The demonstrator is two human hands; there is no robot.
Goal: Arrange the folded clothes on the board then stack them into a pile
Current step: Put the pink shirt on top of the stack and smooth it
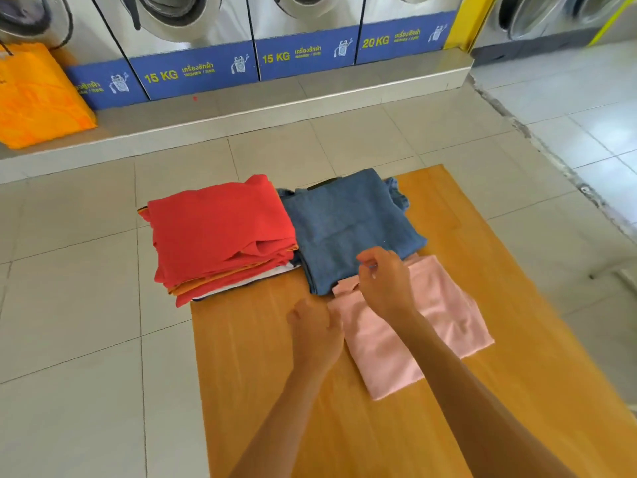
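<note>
Bare forearms, no sleeves, hands (386,284) unadorned

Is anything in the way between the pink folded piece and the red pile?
Nothing visible blocks it. The pink garment lies on the board under both hands; bare board separates it from the red pile, with the blue garment beside.

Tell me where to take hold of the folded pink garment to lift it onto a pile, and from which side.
Grip the pink garment by its two long side edges, one hand each, sliding fingers beneath from left and right. It lies flat on the board, its far corner overlapping the blue jeans, so lifting both sides should keep the fold intact.
</note>
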